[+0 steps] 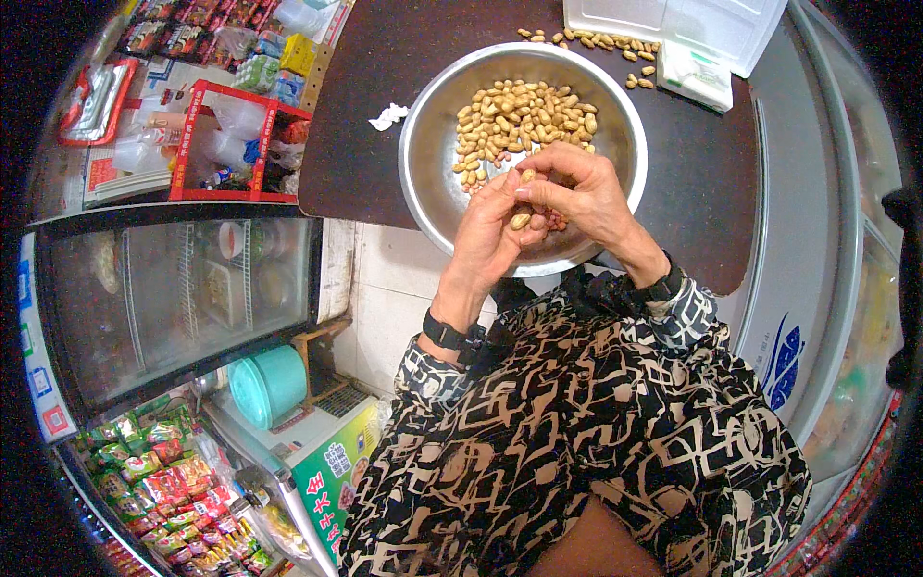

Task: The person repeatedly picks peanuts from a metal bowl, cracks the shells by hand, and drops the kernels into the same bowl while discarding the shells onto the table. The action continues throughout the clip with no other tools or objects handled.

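A large stainless steel bowl [425, 137] stands at the near edge of a dark table, with a heap of unshelled peanuts [526, 108] towards its far side. Shelled pink kernels [555, 220] lie lower in the bowl, partly hidden by my hands. Over the near half of the bowl, my left hand [490, 220] holds an unshelled peanut [520, 221] low in its curled fingers. My right hand [580, 187] meets it at the fingertips, where the two hands pinch another peanut [528, 175] between them.
More peanuts [613, 42] lie on the table [353, 137] beyond the bowl, beside a white plastic box [714, 32] and a tissue pack [694, 76]. Crumpled tissue [389, 117] sits left of the bowl. A red-framed rack [184, 141] and glass-door fridge [180, 288] stand left; a freezer [800, 216] stands right.
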The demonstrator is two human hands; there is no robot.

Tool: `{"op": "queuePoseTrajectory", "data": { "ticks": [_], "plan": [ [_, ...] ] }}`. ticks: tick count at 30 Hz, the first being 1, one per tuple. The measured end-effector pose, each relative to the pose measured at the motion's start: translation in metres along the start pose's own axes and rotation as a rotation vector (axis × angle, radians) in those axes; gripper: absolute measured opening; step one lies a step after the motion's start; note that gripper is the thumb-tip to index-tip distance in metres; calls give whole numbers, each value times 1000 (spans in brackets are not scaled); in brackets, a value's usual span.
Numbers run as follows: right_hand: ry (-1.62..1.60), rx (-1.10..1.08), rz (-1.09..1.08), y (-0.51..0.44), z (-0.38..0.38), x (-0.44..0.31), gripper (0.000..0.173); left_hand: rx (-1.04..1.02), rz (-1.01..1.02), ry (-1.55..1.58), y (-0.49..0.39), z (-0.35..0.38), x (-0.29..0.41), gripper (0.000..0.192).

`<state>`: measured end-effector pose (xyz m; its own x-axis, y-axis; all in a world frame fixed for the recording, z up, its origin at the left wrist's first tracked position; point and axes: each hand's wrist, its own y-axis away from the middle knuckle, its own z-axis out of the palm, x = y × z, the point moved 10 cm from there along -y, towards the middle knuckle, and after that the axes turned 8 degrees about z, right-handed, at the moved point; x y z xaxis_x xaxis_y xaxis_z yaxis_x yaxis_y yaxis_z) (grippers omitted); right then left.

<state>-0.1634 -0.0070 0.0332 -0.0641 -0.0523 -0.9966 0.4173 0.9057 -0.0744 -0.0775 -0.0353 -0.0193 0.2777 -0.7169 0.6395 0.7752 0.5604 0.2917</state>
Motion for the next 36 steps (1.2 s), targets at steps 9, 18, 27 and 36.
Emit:
{"op": "queuePoseTrajectory", "data": {
  "ticks": [9,18,27,36],
  "plan": [
    [7,12,52,4,0,-5,17,-101,-3,-30,1,11,-5,30],
    [-53,40,156,7,2,9,19,-134,-60,98,0,14,-11,29],
    [-411,-101,251,5,7,12,15,-18,-10,-27,0,4,3,33],
    [-305,31,296,1,-9,25,11,25,99,-324,-1,8,7,28]
  ]
}}
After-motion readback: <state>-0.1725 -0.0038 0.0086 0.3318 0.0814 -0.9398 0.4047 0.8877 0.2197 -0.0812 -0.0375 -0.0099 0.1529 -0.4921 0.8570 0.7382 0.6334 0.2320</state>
